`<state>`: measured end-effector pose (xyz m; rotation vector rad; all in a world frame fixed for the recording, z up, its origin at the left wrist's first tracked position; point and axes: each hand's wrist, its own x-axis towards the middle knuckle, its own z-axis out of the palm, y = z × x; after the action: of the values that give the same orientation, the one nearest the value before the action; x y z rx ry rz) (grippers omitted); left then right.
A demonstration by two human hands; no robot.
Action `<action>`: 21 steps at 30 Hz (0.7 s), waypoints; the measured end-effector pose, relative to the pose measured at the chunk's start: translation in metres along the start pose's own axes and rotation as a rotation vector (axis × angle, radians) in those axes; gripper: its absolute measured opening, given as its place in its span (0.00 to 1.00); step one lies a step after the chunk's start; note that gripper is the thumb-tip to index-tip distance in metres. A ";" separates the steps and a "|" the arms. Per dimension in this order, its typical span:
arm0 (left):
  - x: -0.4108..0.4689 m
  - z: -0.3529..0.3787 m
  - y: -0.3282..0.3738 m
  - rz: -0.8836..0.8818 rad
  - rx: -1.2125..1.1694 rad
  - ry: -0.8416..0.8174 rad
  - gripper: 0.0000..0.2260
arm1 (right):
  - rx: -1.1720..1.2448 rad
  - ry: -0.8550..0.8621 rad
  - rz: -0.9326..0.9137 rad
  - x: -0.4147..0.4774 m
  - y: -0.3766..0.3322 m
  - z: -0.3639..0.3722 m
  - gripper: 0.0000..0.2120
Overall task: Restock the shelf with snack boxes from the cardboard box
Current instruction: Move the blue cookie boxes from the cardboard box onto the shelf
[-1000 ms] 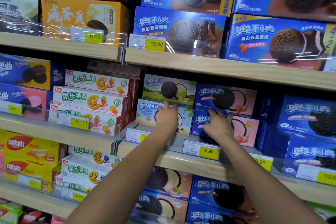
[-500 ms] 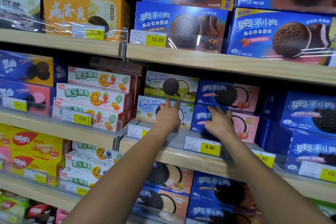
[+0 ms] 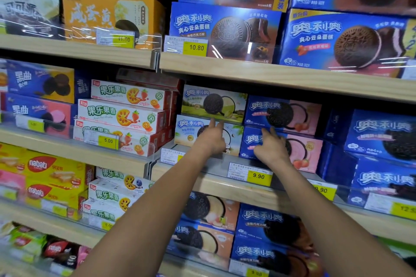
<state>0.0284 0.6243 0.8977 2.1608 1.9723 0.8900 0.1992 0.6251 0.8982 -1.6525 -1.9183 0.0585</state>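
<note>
So on the middle shelf (image 3: 213, 183) two stacks sit side by side. The left hand (image 3: 212, 139) touches the lower left box (image 3: 188, 134), under the upper left box (image 3: 213, 103). The right hand (image 3: 271, 148) touches the lower right box (image 3: 309, 150), under the upper right box (image 3: 283, 114). The long boxes (image 3: 121, 114) are stacked just left.

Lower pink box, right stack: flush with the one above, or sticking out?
Sticking out: the lower pink box shows its top face in front of the upper pink box. The right hand rests on its front.
</note>
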 end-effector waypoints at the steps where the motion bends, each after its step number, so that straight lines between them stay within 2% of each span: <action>1: -0.001 -0.001 0.001 0.002 -0.005 0.017 0.25 | 0.032 0.026 -0.002 0.000 0.000 -0.001 0.27; 4: -0.009 -0.006 0.007 0.031 -0.087 0.099 0.21 | 0.240 0.104 0.037 -0.007 -0.005 -0.011 0.26; 8: -0.040 -0.017 0.019 0.004 -0.341 0.167 0.22 | 0.534 0.121 0.033 -0.031 -0.020 -0.026 0.21; 12: -0.077 -0.034 0.031 -0.074 -0.603 0.202 0.20 | 0.795 0.036 0.039 -0.061 -0.040 -0.031 0.13; 16: -0.133 -0.045 0.032 -0.127 -0.796 0.273 0.15 | 1.013 -0.021 0.032 -0.112 -0.063 -0.029 0.09; 21: -0.205 -0.013 -0.009 -0.267 -0.883 0.316 0.11 | 1.102 -0.110 0.093 -0.186 -0.080 0.005 0.12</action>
<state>0.0143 0.4297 0.8315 1.2878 1.4578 1.6980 0.1348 0.4393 0.8511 -0.9561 -1.4030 1.0515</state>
